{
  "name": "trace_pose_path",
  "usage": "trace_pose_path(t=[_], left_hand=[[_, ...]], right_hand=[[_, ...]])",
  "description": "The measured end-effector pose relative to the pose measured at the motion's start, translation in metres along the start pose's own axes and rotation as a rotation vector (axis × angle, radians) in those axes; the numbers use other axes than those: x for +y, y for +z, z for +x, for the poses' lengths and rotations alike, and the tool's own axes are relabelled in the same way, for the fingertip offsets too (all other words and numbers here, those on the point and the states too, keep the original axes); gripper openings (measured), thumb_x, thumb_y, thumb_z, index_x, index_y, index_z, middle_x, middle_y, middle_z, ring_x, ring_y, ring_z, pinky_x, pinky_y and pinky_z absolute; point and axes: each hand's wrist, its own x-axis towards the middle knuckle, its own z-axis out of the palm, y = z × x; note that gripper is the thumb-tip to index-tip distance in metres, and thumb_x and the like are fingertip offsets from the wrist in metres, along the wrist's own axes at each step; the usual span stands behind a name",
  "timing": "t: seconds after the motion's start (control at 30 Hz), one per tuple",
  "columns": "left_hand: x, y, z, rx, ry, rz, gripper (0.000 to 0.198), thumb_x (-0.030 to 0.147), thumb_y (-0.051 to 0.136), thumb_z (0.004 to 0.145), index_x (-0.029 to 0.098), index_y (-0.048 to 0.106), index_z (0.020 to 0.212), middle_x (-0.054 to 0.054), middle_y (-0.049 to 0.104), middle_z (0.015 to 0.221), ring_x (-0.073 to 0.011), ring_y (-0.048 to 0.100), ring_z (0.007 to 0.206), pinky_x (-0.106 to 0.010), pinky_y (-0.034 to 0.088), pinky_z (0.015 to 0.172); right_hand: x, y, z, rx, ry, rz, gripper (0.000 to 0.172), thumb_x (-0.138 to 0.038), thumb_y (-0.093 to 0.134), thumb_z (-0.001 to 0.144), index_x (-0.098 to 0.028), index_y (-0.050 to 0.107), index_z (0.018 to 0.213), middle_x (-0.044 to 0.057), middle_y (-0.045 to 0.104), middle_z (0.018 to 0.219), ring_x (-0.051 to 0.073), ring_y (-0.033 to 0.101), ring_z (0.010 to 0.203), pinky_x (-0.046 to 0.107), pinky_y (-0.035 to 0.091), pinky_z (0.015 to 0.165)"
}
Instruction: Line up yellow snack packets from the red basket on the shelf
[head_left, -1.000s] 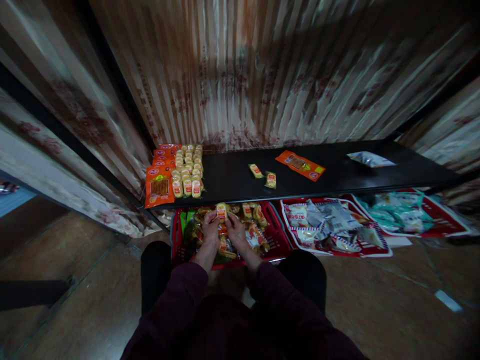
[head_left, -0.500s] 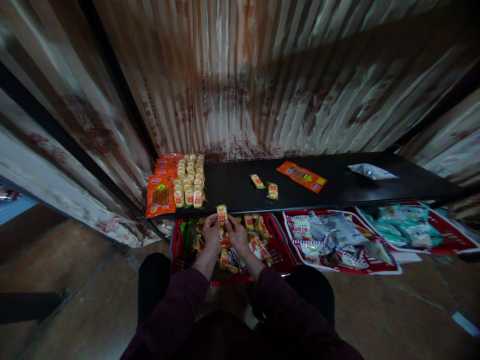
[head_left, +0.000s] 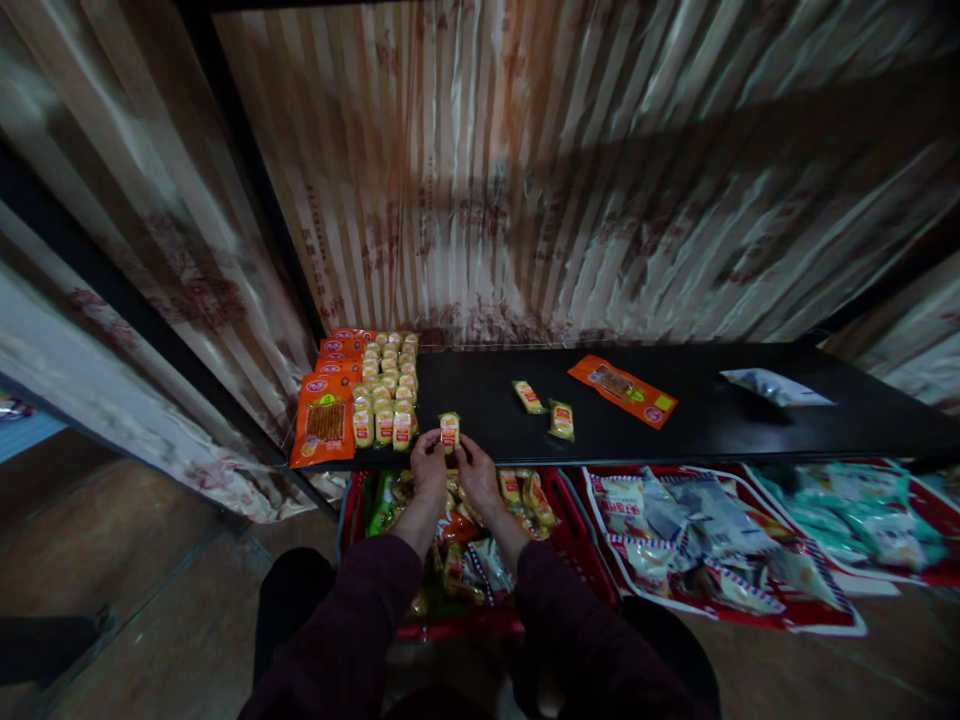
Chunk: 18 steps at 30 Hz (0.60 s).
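Note:
Between the fingertips of both my hands is a small yellow wrapped snack cake (head_left: 449, 431) with a red label, held upright at the front edge of the black shelf (head_left: 480, 375). My left hand (head_left: 428, 466) pinches its left side and my right hand (head_left: 477, 470) its right side. Just left on the shelf, several like snack cakes (head_left: 384, 425) stand in tight rows beside a line of orange snack packets (head_left: 324, 420). Two loose snack cakes (head_left: 528, 397) lie to the right. Under my wrists, a red basket (head_left: 592, 560) holds more cakes and mixed packets.
Farther right on the shelf lie a single orange packet (head_left: 624, 390) and a silvery white packet (head_left: 776, 387). Below stand a red basket (head_left: 825, 618) of white and blue packets and one with teal packets (head_left: 892, 535). A patterned curtain (head_left: 495, 220) hangs behind.
My hands have lifted the snack cake slightly, from just at the shelf's front edge to over its front part. The camera view has tilted, so shelf and baskets appear lower.

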Motion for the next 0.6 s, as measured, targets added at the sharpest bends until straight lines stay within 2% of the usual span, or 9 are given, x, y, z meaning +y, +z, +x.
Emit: trace_pose_path(t=[0.2, 0.37, 0.6], left_hand=[[-0.001, 0.018, 0.028, 0.037, 0.036, 0.065, 0.029, -0.005, 0.053, 0.066, 0.018, 0.068, 0.075, -0.002, 0.066, 0.080, -0.0118, 0.059, 0.076, -0.025, 0.045, 0.081], [0.000, 0.032, 0.051, 0.077, 0.022, 0.035, 0.031, -0.007, 0.052, 0.064, 0.018, 0.068, 0.072, -0.002, 0.065, 0.077, -0.0119, 0.059, 0.077, -0.027, 0.044, 0.087], [0.002, 0.051, 0.082, 0.111, 0.042, 0.149, 0.026, -0.001, 0.053, 0.067, 0.018, 0.068, 0.076, -0.004, 0.067, 0.081, -0.0143, 0.060, 0.077, -0.028, 0.047, 0.079]], right_hand=[[0.004, 0.010, 0.034, 0.039, -0.012, -0.045, 0.035, -0.031, 0.046, 0.083, -0.016, 0.066, 0.107, 0.012, 0.069, 0.105, 0.023, 0.063, 0.095, 0.039, 0.048, 0.090], [0.007, 0.016, 0.061, 0.022, -0.014, -0.058, 0.033, -0.029, 0.046, 0.083, -0.017, 0.065, 0.106, 0.011, 0.068, 0.106, 0.023, 0.062, 0.097, 0.039, 0.047, 0.091], [0.014, 0.028, 0.097, -0.023, -0.014, -0.047, 0.034, -0.031, 0.045, 0.084, -0.016, 0.064, 0.108, 0.012, 0.068, 0.107, 0.024, 0.063, 0.097, 0.039, 0.047, 0.091]])
